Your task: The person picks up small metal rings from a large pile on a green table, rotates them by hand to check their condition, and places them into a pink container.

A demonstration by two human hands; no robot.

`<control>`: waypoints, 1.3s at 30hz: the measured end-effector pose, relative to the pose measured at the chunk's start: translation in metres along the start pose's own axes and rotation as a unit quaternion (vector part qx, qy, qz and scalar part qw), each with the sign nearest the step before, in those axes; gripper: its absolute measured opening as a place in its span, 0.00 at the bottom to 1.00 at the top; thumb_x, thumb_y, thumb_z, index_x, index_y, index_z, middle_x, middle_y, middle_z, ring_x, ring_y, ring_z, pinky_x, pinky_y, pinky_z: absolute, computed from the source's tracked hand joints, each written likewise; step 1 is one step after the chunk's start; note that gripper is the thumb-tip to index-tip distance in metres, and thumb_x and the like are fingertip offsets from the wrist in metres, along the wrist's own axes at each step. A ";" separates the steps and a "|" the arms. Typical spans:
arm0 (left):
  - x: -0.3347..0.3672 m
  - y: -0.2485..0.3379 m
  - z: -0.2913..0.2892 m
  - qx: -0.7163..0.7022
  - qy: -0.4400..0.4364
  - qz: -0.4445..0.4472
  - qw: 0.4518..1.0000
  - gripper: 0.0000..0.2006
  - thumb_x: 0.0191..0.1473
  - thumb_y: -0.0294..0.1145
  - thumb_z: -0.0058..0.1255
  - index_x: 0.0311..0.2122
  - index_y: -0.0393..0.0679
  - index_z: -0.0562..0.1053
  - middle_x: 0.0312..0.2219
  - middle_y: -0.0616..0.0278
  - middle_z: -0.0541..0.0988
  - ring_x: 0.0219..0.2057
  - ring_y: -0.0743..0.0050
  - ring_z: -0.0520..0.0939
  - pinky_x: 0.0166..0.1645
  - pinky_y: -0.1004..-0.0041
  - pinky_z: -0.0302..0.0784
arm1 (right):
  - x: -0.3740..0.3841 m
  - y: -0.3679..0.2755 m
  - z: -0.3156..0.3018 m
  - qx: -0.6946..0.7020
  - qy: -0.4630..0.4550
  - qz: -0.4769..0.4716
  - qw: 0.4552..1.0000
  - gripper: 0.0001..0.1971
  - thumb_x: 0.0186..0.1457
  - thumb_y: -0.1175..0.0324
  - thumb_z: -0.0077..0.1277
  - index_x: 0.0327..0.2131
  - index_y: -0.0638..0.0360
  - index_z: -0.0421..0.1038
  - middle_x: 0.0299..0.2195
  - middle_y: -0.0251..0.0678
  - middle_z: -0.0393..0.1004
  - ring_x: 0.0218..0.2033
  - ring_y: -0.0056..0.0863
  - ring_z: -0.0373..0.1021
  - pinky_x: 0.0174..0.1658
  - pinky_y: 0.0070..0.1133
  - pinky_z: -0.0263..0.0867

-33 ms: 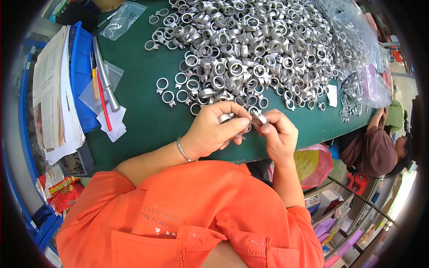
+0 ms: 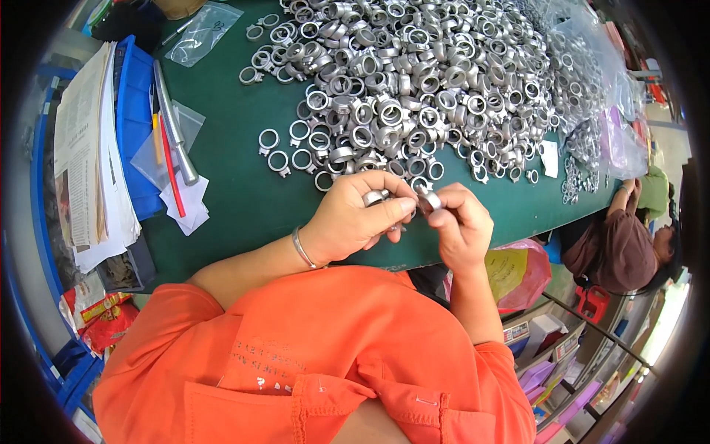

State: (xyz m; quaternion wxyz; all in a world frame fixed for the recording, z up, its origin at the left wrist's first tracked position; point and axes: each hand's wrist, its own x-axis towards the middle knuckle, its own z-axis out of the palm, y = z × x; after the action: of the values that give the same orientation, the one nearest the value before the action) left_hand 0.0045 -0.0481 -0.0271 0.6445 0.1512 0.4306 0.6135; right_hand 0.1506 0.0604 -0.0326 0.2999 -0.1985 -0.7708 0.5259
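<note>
Fingers of the left hand (image 2: 349,212) curl around a silver ring (image 2: 374,197); we cannot tell how many parts sit in that palm. Right hand (image 2: 466,225), thumb and fingertips nearly together, pinches a second ring (image 2: 430,200) just beside it. We note the ring heap (image 2: 421,81) just beyond both hands, the near edge of the green tabletop (image 2: 233,155) passing under the right wrist, and open surface leftward toward the blue tray (image 2: 137,118).

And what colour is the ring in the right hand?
The ring in the right hand is silver-grey; the head view shows it best.
</note>
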 end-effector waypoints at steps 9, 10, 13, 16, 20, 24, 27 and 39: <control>-0.002 -0.003 0.002 0.074 -0.022 0.084 0.994 0.05 0.49 0.24 0.50 0.33 0.37 0.71 0.24 0.64 0.75 0.19 0.86 0.73 0.19 0.87 0.64 | 0.006 -0.006 0.000 -0.049 0.001 -0.120 0.992 0.10 0.44 0.72 0.55 0.31 0.64 0.67 0.27 0.36 0.68 0.24 0.25 0.65 0.27 0.18 0.64; -0.001 -0.004 0.001 0.084 -0.024 0.092 0.992 0.05 0.49 0.23 0.50 0.33 0.37 0.71 0.25 0.64 0.75 0.20 0.86 0.73 0.21 0.87 0.65 | 0.000 -0.005 0.002 0.039 0.020 -0.051 0.998 0.09 0.48 0.72 0.52 0.32 0.65 0.66 0.27 0.36 0.69 0.24 0.23 0.65 0.28 0.17 0.64; 0.000 -0.008 -0.001 0.145 -0.032 0.141 0.979 0.04 0.48 0.22 0.50 0.32 0.37 0.71 0.27 0.64 0.74 0.21 0.85 0.73 0.25 0.85 0.68 | -0.006 -0.004 0.000 0.155 0.006 0.086 0.984 0.08 0.57 0.73 0.38 0.38 0.68 0.63 0.28 0.35 0.69 0.26 0.17 0.65 0.31 0.15 0.64; 0.003 -0.009 -0.004 0.255 -0.066 0.239 0.935 0.05 0.47 0.20 0.49 0.32 0.38 0.70 0.27 0.64 0.73 0.23 0.84 0.74 0.27 0.84 0.70 | -0.004 -0.008 -0.001 0.209 -0.028 0.140 0.967 0.10 0.55 0.74 0.43 0.40 0.68 0.63 0.30 0.38 0.70 0.29 0.20 0.67 0.34 0.16 0.65; 0.001 -0.011 0.000 0.122 0.037 0.153 0.980 0.04 0.47 0.24 0.51 0.29 0.40 0.69 0.24 0.66 0.75 0.22 0.85 0.75 0.24 0.85 0.68 | 0.002 -0.001 0.002 0.359 -0.003 0.061 0.931 0.14 0.46 0.81 0.52 0.38 0.66 0.63 0.40 0.48 0.68 0.40 0.29 0.68 0.42 0.24 0.66; -0.001 -0.002 -0.002 0.031 -0.019 0.034 0.999 0.04 0.53 0.28 0.46 0.32 0.40 0.68 0.22 0.62 0.74 0.18 0.82 0.74 0.13 0.87 0.58 | -0.001 0.002 0.001 0.379 0.015 0.052 0.924 0.16 0.42 0.85 0.52 0.37 0.64 0.63 0.42 0.49 0.66 0.41 0.31 0.67 0.43 0.25 0.66; 0.000 0.001 0.001 -0.020 -0.028 -0.041 0.999 0.07 0.55 0.32 0.43 0.33 0.39 0.68 0.23 0.60 0.75 0.18 0.82 0.74 0.14 0.87 0.59 | -0.004 -0.001 0.003 0.357 0.031 0.029 0.933 0.13 0.43 0.86 0.51 0.34 0.65 0.65 0.41 0.50 0.67 0.41 0.31 0.67 0.43 0.26 0.66; 0.005 -0.001 -0.009 -0.194 -0.077 -0.045 0.977 0.05 0.53 0.31 0.43 0.31 0.41 0.68 0.25 0.61 0.74 0.22 0.76 0.76 0.13 0.86 0.58 | -0.007 -0.005 -0.029 -0.252 -0.124 0.091 0.956 0.10 0.37 0.78 0.56 0.29 0.61 0.71 0.26 0.38 0.68 0.30 0.34 0.66 0.34 0.24 0.63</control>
State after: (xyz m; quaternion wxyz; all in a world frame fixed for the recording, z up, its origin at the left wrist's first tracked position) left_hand -0.0028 -0.0467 -0.0349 0.7200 0.0500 0.2588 0.6420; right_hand 0.1753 0.0749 -0.0220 0.0931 -0.2695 -0.8881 0.3605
